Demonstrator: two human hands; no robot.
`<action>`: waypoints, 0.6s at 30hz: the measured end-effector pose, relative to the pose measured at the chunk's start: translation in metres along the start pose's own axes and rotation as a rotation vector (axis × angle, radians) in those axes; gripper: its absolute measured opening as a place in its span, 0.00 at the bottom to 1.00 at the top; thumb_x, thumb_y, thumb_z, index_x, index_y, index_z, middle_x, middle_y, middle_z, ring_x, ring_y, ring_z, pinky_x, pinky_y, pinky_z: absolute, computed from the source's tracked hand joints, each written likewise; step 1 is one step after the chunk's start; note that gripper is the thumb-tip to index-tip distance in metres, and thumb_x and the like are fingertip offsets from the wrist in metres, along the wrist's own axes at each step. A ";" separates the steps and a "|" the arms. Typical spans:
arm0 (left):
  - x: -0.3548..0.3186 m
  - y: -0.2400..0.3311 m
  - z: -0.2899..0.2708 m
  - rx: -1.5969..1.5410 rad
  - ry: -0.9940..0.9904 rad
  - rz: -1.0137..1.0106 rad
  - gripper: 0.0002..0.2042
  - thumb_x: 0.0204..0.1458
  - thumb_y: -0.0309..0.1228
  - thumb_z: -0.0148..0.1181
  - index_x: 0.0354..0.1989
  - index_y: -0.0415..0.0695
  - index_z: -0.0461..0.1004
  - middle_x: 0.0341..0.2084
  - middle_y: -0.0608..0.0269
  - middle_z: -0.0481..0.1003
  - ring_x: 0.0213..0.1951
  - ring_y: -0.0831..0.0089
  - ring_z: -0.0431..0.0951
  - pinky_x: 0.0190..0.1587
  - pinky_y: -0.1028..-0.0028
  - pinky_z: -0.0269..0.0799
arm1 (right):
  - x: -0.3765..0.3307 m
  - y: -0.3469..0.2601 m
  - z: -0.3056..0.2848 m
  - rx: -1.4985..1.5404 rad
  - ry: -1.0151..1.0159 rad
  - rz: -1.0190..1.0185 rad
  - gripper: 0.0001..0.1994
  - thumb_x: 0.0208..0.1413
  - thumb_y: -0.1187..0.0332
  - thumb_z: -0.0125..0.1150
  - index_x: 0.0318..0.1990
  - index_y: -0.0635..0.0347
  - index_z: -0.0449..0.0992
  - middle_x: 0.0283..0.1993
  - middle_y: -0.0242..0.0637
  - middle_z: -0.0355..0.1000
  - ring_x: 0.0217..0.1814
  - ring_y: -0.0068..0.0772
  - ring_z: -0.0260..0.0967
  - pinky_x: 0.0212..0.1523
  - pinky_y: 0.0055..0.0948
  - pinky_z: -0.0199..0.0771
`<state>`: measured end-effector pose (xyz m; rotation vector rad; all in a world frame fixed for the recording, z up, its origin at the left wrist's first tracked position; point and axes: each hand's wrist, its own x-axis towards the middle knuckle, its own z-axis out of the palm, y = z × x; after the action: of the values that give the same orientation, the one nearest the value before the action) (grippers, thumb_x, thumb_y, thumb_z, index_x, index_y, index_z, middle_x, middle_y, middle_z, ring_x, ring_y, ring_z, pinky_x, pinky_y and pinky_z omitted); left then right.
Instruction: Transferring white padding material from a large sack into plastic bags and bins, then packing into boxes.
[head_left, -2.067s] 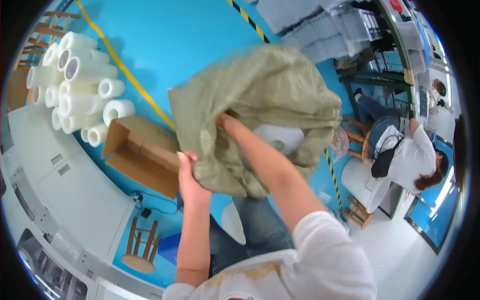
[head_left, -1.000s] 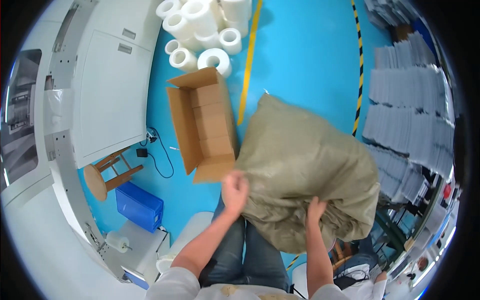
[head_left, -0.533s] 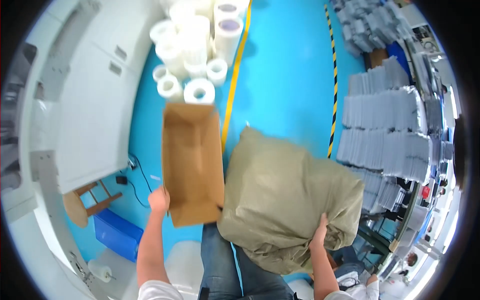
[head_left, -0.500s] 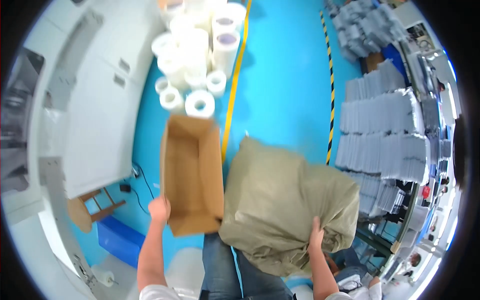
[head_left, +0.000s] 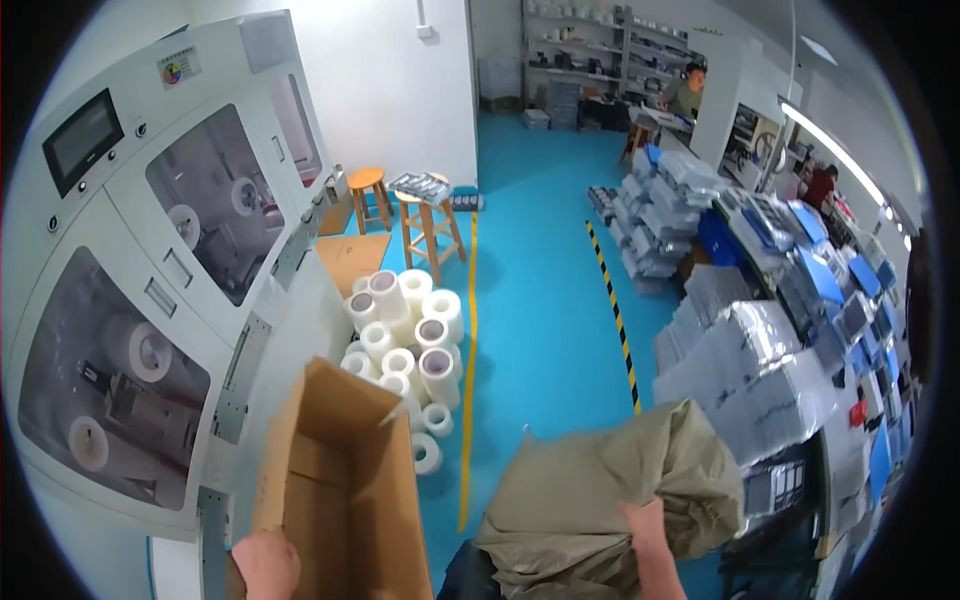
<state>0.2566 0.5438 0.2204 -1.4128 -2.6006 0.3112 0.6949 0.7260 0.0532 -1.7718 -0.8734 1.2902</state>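
Observation:
My left hand (head_left: pixel 266 564) grips the near edge of an open brown cardboard box (head_left: pixel 338 485), which is lifted and tilted away from me at the lower left. My right hand (head_left: pixel 647 527) clutches a large olive-green woven sack (head_left: pixel 610 490) bunched up at the lower middle right. Box and sack hang side by side in front of me, just apart. Only a small part of each hand shows at the bottom edge.
Several white film rolls (head_left: pixel 405 335) are stacked on the blue floor beyond the box. A big white machine (head_left: pixel 150 270) lines the left. Wooden stools (head_left: pixel 425 215) stand further back. Wrapped stacks (head_left: pixel 750 370) sit right of a yellow-black floor line (head_left: pixel 612 305). Other people work far back.
The view has swung up from the floor to the room. The left hand left the sack, took the box and raised it; the sack now hangs lower, held by the right hand alone.

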 end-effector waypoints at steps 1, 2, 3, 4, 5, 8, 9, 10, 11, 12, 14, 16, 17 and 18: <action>0.019 0.004 -0.005 -0.011 0.013 -0.001 0.06 0.40 0.28 0.54 0.16 0.42 0.70 0.12 0.52 0.70 0.21 0.52 0.73 0.24 0.61 0.66 | 0.017 -0.024 -0.003 0.060 -0.031 -0.115 0.17 0.38 0.77 0.60 0.40 0.72 0.72 0.37 0.38 0.73 0.35 0.28 0.69 0.37 0.28 0.68; 0.039 0.006 -0.006 -0.050 0.073 -0.021 0.07 0.41 0.27 0.53 0.15 0.41 0.69 0.12 0.51 0.69 0.20 0.51 0.72 0.23 0.59 0.64 | 0.027 -0.059 0.001 0.096 -0.014 -0.159 0.18 0.38 0.76 0.61 0.41 0.72 0.71 0.38 0.39 0.72 0.36 0.28 0.69 0.37 0.28 0.69; 0.059 0.007 -0.009 -0.085 0.123 -0.025 0.07 0.41 0.26 0.53 0.14 0.40 0.68 0.12 0.51 0.68 0.20 0.50 0.70 0.23 0.58 0.62 | 0.031 -0.095 0.004 0.131 0.015 -0.191 0.19 0.38 0.76 0.61 0.42 0.72 0.71 0.39 0.40 0.72 0.37 0.29 0.69 0.38 0.28 0.69; 0.084 0.013 -0.015 -0.091 0.126 -0.009 0.07 0.41 0.26 0.53 0.14 0.40 0.68 0.12 0.51 0.68 0.20 0.50 0.70 0.23 0.58 0.62 | 0.040 -0.130 0.007 0.107 0.076 -0.160 0.20 0.38 0.76 0.60 0.44 0.72 0.69 0.41 0.42 0.71 0.40 0.31 0.68 0.39 0.30 0.69; 0.112 0.024 -0.024 -0.138 0.154 -0.032 0.08 0.41 0.26 0.53 0.14 0.40 0.67 0.12 0.50 0.68 0.20 0.49 0.69 0.23 0.58 0.62 | 0.038 -0.164 0.014 0.178 -0.076 -0.243 0.20 0.39 0.76 0.60 0.44 0.72 0.69 0.42 0.44 0.70 0.42 0.32 0.68 0.41 0.31 0.68; 0.199 0.055 -0.037 -0.262 0.211 0.000 0.09 0.42 0.26 0.54 0.14 0.39 0.66 0.12 0.49 0.67 0.20 0.48 0.68 0.23 0.58 0.61 | 0.074 -0.216 0.028 -0.006 0.103 -0.351 0.19 0.40 0.73 0.62 0.42 0.73 0.70 0.41 0.43 0.71 0.41 0.31 0.69 0.43 0.29 0.67; 0.230 0.066 -0.042 -0.300 0.228 0.033 0.09 0.42 0.27 0.54 0.14 0.39 0.66 0.12 0.48 0.67 0.20 0.48 0.68 0.23 0.58 0.61 | 0.085 -0.243 0.035 0.001 0.121 -0.349 0.19 0.40 0.73 0.62 0.42 0.73 0.70 0.41 0.43 0.71 0.41 0.31 0.69 0.43 0.29 0.67; 0.258 0.073 -0.047 -0.288 0.219 0.025 0.09 0.42 0.27 0.54 0.14 0.39 0.66 0.12 0.48 0.67 0.20 0.48 0.68 0.23 0.58 0.61 | 0.095 -0.275 0.052 -0.065 0.140 -0.337 0.19 0.40 0.73 0.62 0.42 0.72 0.70 0.40 0.42 0.72 0.40 0.31 0.69 0.43 0.28 0.67; 0.286 0.084 -0.055 -0.289 0.228 0.081 0.09 0.42 0.27 0.54 0.14 0.39 0.66 0.12 0.48 0.67 0.20 0.48 0.68 0.23 0.58 0.61 | 0.102 -0.293 0.058 -0.131 0.170 -0.315 0.19 0.40 0.73 0.63 0.42 0.72 0.70 0.39 0.41 0.72 0.39 0.30 0.69 0.43 0.28 0.67; 0.314 0.096 -0.064 -0.288 0.234 0.130 0.09 0.43 0.28 0.53 0.15 0.39 0.66 0.13 0.47 0.66 0.20 0.48 0.68 0.23 0.58 0.61 | 0.116 -0.303 0.060 -0.134 0.161 -0.297 0.19 0.40 0.73 0.63 0.42 0.72 0.70 0.39 0.41 0.72 0.39 0.30 0.69 0.43 0.28 0.67; 0.377 0.125 -0.081 -0.327 0.287 0.232 0.10 0.43 0.29 0.53 0.15 0.39 0.66 0.13 0.48 0.67 0.20 0.48 0.68 0.23 0.58 0.61 | 0.158 -0.328 0.066 -0.027 0.081 -0.404 0.17 0.41 0.74 0.62 0.41 0.72 0.70 0.39 0.40 0.72 0.39 0.29 0.69 0.42 0.28 0.67; 0.444 0.165 -0.093 -0.366 0.337 0.317 0.09 0.43 0.29 0.53 0.15 0.40 0.66 0.13 0.49 0.67 0.20 0.49 0.68 0.23 0.58 0.61 | 0.204 -0.351 0.080 -0.011 0.149 -0.355 0.21 0.38 0.76 0.62 0.44 0.72 0.69 0.42 0.40 0.71 0.41 0.28 0.68 0.45 0.26 0.66; 0.475 0.183 -0.097 -0.332 0.330 0.340 0.09 0.43 0.29 0.53 0.15 0.40 0.66 0.13 0.49 0.67 0.21 0.49 0.69 0.23 0.59 0.61 | 0.229 -0.362 0.085 0.041 0.085 -0.371 0.21 0.38 0.76 0.62 0.44 0.72 0.69 0.42 0.40 0.71 0.41 0.28 0.68 0.46 0.26 0.66; 0.506 0.200 -0.101 -0.299 0.323 0.360 0.09 0.43 0.29 0.53 0.15 0.40 0.66 0.13 0.49 0.67 0.21 0.49 0.69 0.23 0.59 0.61 | 0.257 -0.373 0.091 0.091 0.017 -0.386 0.21 0.38 0.76 0.62 0.44 0.72 0.70 0.42 0.40 0.72 0.41 0.28 0.68 0.46 0.26 0.65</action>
<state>0.1705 1.0861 0.2892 -1.8521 -2.1919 -0.2581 0.6394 1.1412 0.2486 -1.4524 -1.0679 1.0429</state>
